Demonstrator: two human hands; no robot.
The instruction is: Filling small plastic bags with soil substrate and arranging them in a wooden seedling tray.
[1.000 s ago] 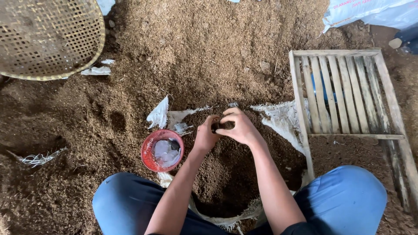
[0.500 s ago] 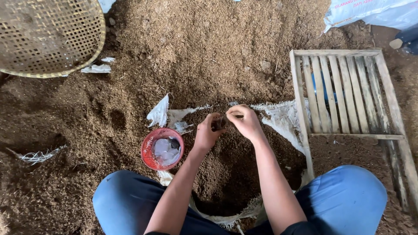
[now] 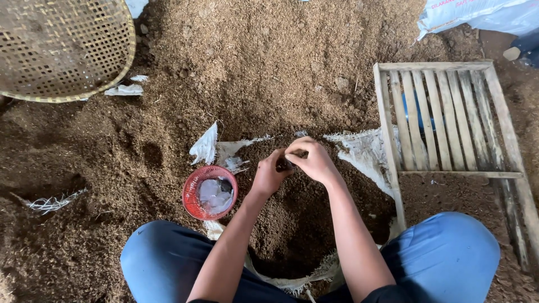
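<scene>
Left hand and right hand together over the soil-filled white sack, fingers pinched on a small dark clump between them. Red bowl just left; wooden slatted frame right.

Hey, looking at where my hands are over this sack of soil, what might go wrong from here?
Both hands, left hand and right hand, pinch something small and dark over the open sack; if it slips it would likely vanish in the brown soil. The red bowl sits right by your left wrist, so a sideways move may tip it. The sack's frayed edge might let soil spill.
</scene>
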